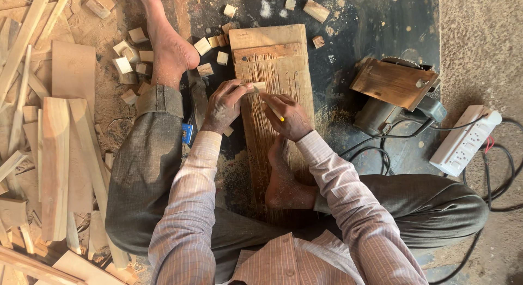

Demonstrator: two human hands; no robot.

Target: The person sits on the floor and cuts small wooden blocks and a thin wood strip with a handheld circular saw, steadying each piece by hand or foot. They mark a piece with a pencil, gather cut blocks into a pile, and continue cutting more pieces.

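Observation:
My left hand (223, 106) presses a small pale wood block (258, 87) down onto a long scored wooden board (278, 56). My right hand (289, 117) holds a yellow pencil (274, 110) with its tip by the block. I sit on the floor. One bare foot (283, 179) rests on the near end of the board; the other foot (166, 42) stretches out to the left.
Small cut wood blocks (128, 53) lie scattered by the left foot, and more above the board. Planks and offcuts (54, 154) pile at the left. A power tool with a wooden base (393, 83) and a white power strip (463, 140) with black cables sit at the right.

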